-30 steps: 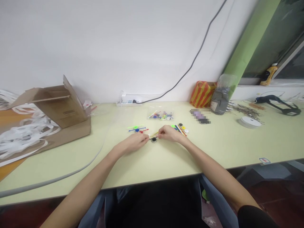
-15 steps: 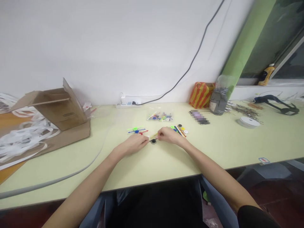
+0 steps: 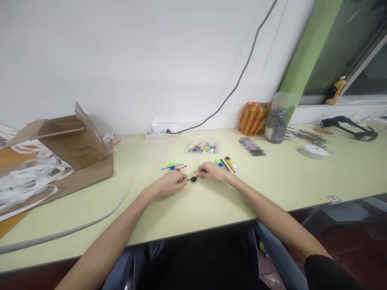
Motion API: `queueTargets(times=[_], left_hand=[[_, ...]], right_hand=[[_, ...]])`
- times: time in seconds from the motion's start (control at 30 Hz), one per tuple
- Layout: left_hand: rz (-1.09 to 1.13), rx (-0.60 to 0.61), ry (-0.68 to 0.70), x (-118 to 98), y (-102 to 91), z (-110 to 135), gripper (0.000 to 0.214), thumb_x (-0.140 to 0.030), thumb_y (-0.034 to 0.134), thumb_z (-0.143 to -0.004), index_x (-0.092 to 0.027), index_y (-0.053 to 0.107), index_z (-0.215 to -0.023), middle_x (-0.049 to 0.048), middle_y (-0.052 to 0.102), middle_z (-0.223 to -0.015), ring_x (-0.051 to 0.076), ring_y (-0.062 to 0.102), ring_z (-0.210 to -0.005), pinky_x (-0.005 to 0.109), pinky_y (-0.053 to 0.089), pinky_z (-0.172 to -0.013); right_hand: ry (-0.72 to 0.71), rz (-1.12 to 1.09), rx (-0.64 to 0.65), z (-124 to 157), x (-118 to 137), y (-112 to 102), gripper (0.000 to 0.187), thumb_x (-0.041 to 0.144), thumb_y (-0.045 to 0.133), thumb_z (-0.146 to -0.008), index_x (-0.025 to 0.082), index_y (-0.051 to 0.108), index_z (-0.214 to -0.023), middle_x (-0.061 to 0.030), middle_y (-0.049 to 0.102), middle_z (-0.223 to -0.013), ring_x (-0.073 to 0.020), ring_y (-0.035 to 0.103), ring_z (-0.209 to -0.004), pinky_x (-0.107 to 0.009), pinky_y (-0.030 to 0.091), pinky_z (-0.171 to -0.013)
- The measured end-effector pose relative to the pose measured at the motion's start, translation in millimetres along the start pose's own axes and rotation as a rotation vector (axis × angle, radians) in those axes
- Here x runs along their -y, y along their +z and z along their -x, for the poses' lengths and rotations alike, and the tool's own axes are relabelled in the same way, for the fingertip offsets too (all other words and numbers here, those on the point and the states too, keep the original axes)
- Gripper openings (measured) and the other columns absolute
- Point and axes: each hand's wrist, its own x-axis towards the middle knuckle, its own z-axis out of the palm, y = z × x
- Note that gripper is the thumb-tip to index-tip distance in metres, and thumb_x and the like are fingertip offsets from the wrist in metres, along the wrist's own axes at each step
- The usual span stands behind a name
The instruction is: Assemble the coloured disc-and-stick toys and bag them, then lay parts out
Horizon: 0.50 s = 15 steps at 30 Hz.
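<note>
My left hand (image 3: 169, 184) and right hand (image 3: 214, 172) each pinch an end of the thin stick carrying the black disc (image 3: 194, 179), which sits low over the table (image 3: 272, 189), just in front of the clear plastic bag (image 3: 203, 147). That one bag holds a jumble of coloured sticks and discs, too small to count. Front-left of the bag lie three coloured spinners (image 3: 173, 166), green, blue and red, and far left of it one cardboard box (image 3: 72, 139) stands open, its contents hidden.
</note>
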Motion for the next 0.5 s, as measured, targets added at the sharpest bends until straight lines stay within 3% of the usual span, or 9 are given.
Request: queueTargets(times=[0.5], left_hand=[[0.105,0.011,0.007,-0.8,-2.9,-1.1,0.030,-0.029,0.038,-0.093,-0.020,0.037,-0.064,-0.0030,0.038,-0.058,0.013,0.032,-0.054,0.030,0.025,-0.055]], right_hand=[[-0.015,-0.077,-0.001,-1.4,-2.7,0.0,0.026,0.026,0.052,-0.092,0.014,0.061,-0.072,0.0008,0.058,-0.065,-0.0106,0.043,-0.059,-0.024,0.029,-0.057]])
